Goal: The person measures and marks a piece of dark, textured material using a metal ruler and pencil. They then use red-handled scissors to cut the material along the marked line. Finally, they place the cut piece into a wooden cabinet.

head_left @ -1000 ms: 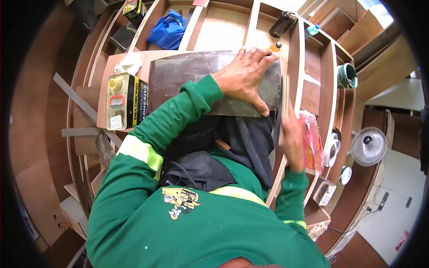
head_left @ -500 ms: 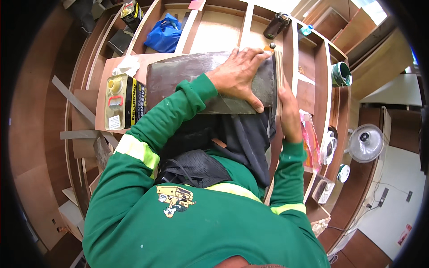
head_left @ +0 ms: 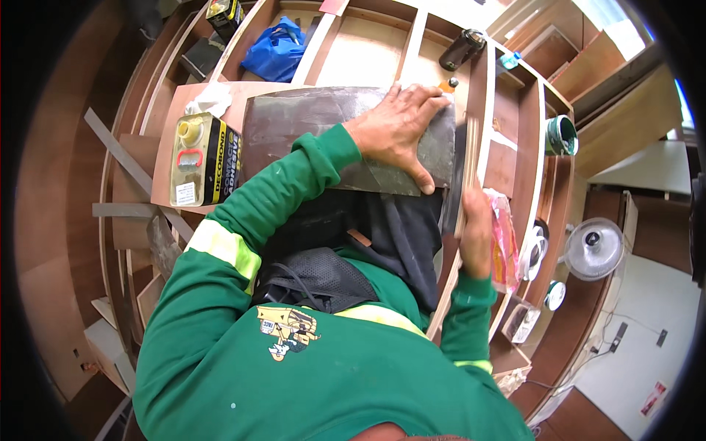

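Observation:
My left hand lies with fingers spread on a dark, scuffed flat panel, pressing near its right end. At the panel's right edge my right hand grips a narrow piece of layered plywood, standing on edge and blurred by motion. Most of the right fingers are hidden behind it. A yellow and black metal can with a yellow cap and red handle stands left of the panel. Both rest on a pale board. Dark cloth lies across my lap, below the panel.
A wooden framework of open compartments surrounds the board. It holds a blue plastic bag, a dark bottle and a pink plastic packet. A green tub and a fan are at the right; grey strips jut out left.
My right hand and the plywood piece have slid toward me along the panel's right edge. My left hand stays on the panel. The view has shifted slightly.

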Demonstrator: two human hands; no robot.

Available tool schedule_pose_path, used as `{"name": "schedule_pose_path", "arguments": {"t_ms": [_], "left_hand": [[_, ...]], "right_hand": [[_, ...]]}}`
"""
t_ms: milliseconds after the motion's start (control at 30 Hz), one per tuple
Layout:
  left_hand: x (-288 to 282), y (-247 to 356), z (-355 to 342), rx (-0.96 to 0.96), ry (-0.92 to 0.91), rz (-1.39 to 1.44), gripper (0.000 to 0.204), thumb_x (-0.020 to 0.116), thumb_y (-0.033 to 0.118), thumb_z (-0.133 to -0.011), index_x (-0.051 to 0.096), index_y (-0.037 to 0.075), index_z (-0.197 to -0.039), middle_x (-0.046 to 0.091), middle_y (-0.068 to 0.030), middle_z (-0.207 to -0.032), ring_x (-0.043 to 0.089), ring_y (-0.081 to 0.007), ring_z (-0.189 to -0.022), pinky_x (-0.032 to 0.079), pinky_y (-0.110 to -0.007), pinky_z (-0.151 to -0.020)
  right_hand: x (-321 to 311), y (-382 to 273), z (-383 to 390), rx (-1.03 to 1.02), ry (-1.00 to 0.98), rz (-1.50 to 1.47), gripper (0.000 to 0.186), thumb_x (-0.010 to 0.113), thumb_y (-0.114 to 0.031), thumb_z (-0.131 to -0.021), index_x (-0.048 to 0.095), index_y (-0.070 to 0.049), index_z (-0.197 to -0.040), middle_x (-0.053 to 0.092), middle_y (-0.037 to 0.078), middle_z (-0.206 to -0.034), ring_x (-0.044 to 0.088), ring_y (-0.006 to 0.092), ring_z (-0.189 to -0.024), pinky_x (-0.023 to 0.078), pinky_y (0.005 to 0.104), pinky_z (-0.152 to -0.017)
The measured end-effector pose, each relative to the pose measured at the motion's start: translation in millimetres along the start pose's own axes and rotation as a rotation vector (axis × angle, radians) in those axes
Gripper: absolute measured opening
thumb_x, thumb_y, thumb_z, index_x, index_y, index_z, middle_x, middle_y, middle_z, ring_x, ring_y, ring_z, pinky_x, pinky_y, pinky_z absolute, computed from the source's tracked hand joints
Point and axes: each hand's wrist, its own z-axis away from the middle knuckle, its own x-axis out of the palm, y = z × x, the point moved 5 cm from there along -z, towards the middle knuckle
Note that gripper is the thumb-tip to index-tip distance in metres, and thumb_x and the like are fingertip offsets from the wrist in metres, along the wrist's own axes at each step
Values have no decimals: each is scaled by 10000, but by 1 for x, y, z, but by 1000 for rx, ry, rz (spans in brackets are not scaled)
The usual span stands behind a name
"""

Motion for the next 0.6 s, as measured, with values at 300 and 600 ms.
{"name": "schedule_pose_path", "arguments": {"t_ms": [300, 600], "left_hand": [[-11, 4, 0, 18, -3, 7, 1352, 881, 743, -502, 296, 38, -1497, 311, -270, -1522, 289, -498, -1459, 223, -598, -1216], [-5, -12, -10, -144, -107, 156, 1076, 716, 756, -762, 368, 51, -1496, 379, -270, -1521, 332, -472, -1445, 241, -561, -1207]], "right_hand": [[4, -13, -40, 25, -158, -163, 631, 401, -303, -1077, 314, 103, -1552, 468, 193, -1515, 441, 228, -1404, 308, 322, -1178], [5, -12, -13, -50, -152, -124, 645, 428, -305, -1090, 264, 83, -1579, 414, 195, -1562, 392, 228, -1446, 286, 327, -1196]]}}
